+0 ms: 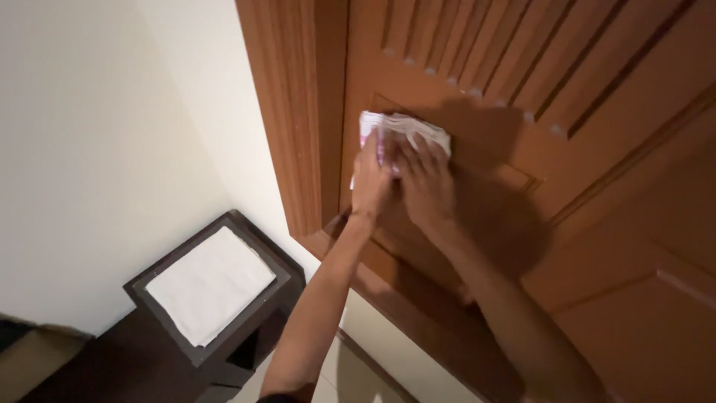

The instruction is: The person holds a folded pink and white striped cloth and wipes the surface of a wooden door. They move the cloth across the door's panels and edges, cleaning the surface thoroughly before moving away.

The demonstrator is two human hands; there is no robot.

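Observation:
A white cloth (409,128) with pink marks is pressed flat against a brown wooden door (597,186), just below its slatted upper panel. My left hand (371,181) lies on the cloth's left part, fingers together. My right hand (425,186) rests beside it on the cloth's lower right part, fingers spread upward. Both forearms reach up from the bottom of the view. The hands hide much of the cloth.
The door frame (298,112) runs down the left of the door, next to a cream wall (97,149). Below stands a dark square bin or stand (283,280) with a white sheet (209,282) on top. Pale floor tiles (335,373) show beneath.

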